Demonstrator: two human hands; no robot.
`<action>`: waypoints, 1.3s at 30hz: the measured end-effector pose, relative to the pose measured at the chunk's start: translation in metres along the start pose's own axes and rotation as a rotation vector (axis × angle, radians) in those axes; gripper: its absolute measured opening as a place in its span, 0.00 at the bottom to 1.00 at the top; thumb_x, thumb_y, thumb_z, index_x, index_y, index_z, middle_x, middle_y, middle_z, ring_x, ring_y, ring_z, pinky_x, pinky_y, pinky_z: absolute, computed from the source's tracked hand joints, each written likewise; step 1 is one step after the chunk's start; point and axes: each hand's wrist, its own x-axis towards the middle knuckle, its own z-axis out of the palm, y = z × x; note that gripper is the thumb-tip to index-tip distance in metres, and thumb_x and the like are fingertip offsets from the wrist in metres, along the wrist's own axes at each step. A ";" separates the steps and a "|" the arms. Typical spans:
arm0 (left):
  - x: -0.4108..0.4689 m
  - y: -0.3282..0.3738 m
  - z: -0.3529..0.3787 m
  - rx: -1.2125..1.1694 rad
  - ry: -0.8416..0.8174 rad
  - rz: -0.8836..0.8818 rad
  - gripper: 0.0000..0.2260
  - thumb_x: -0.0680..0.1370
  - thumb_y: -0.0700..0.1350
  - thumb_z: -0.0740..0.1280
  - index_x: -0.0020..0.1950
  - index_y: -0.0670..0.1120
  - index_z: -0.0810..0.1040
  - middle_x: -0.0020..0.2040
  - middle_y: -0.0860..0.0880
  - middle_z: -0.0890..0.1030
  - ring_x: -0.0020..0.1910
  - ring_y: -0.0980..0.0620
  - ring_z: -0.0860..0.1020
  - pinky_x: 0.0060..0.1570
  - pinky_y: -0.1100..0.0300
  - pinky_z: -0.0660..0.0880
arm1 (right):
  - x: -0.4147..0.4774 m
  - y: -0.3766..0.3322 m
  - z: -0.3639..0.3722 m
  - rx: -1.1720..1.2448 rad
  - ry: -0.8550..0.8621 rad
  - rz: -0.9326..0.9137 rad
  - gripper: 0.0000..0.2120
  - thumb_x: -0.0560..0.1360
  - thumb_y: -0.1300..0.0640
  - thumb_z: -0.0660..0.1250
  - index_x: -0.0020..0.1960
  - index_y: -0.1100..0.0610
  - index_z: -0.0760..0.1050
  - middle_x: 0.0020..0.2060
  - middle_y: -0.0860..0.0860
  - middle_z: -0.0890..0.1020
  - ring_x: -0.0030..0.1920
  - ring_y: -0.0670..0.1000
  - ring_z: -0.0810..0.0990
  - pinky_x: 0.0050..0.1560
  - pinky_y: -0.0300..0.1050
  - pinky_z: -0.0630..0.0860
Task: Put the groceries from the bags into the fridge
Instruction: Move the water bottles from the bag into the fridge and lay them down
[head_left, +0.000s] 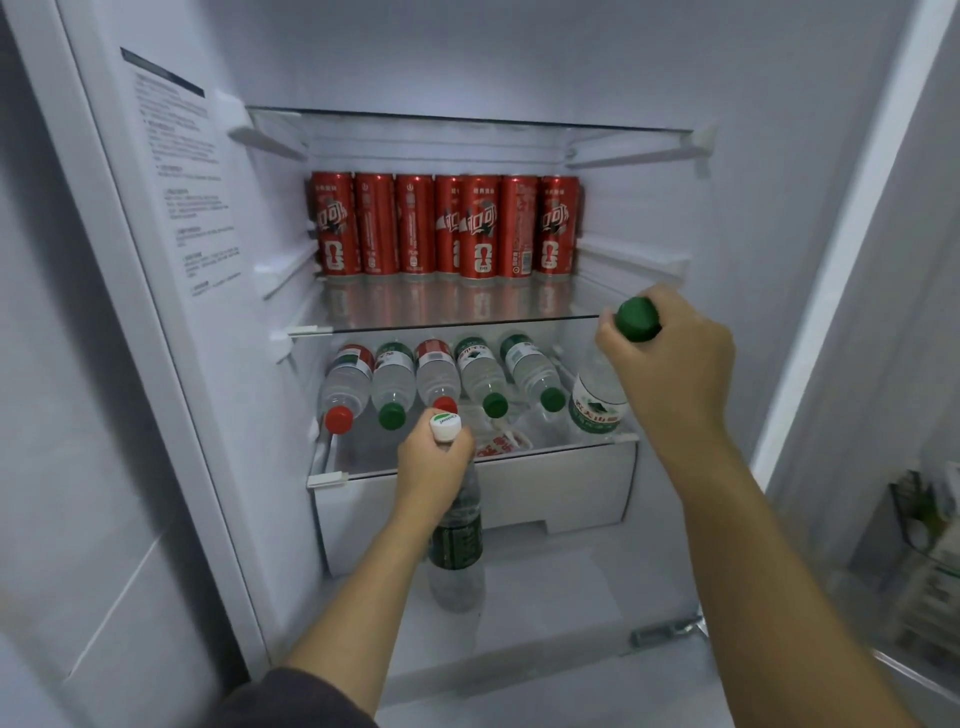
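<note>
Fridge (727, 78) wide open, and both hands are loaded. The right hand (670, 358) is clamped round the neck of a green-capped water bottle (597, 400), green cap poking out above the fist. That bottle stands near upright at the right edge of the lower glass shelf (363, 462), just beside the row already lying there.

The left hand (434, 467) is closed round the neck of a white-capped water bottle (456, 551), which hangs down in front of the white drawer (571, 493), below the lower shelf's front edge, its green label and clear base pointing at the fridge floor.

On that lower shelf, five lying water bottles (439, 379) rest on their sides, caps towards the front edge: red, green, red, green, green from the left. In front of them, near the front edge, lies a red-and-white packet (501, 444), too blurred to read.

One shelf up, a row of red cans (447, 226) stands upright along the back edge of the upper glass shelf (441, 314), shoulder to shoulder.

Far right, the door rack (924, 545) holds blurred items.
</note>
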 end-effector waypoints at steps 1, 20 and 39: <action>0.000 0.000 0.000 -0.002 -0.006 -0.004 0.03 0.77 0.41 0.65 0.43 0.45 0.73 0.41 0.43 0.80 0.37 0.51 0.75 0.39 0.56 0.75 | -0.002 0.006 0.005 0.013 0.019 -0.024 0.12 0.74 0.53 0.70 0.38 0.57 0.72 0.27 0.49 0.73 0.28 0.50 0.70 0.29 0.33 0.61; 0.003 -0.004 0.001 -0.001 0.005 0.015 0.04 0.77 0.42 0.66 0.44 0.43 0.73 0.41 0.41 0.81 0.41 0.44 0.79 0.42 0.52 0.77 | -0.040 0.099 0.093 -0.111 -0.192 0.384 0.16 0.79 0.50 0.64 0.65 0.53 0.74 0.49 0.56 0.82 0.47 0.60 0.79 0.39 0.46 0.70; 0.004 -0.007 0.002 -0.009 0.004 0.022 0.06 0.77 0.42 0.67 0.42 0.44 0.71 0.38 0.46 0.78 0.34 0.56 0.72 0.32 0.70 0.70 | -0.014 0.111 0.153 -0.381 -0.582 0.336 0.22 0.81 0.54 0.58 0.74 0.51 0.62 0.52 0.60 0.82 0.54 0.61 0.79 0.48 0.49 0.71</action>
